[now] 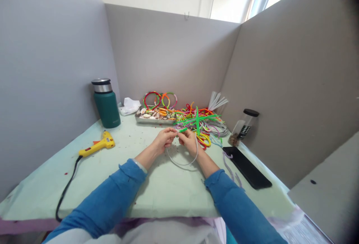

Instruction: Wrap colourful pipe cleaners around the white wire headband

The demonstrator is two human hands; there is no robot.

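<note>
A pair of blue sleeves (pixel 112 191) is stretched over the near edge of the surface (pixel 174 199). A pale hoop (pixel 181 164) is held between the left grip (pixel 165 139) and the right grip (pixel 189 141), both pinched narrow, with a short green strip (pixel 183 130) that looks to be coiled round it right at the fingertips; how tight can't be told. So yeah, slack could be let into that coil if either pinch is eased, and the hoop could be twisted out of line if it's tugged unevenly. Loose ends could be snagged too, since the messy pile of coloured strips (pixel 206 118) is dumped just beyond the right grip. Past the left grip, the way forward is blocked by a metal tray (pixel 155 121) of shells (pixel 148 115), backed by some coloured hoops (pixel 160 100). A yellow glue gun (pixel 98 145) is parked left of the left grip, and it could be dragged if its black cord (pixel 71 180) is caught by a sleeve. Right of the right grip, a black phone (pixel 248 169) is left lying.
</note>
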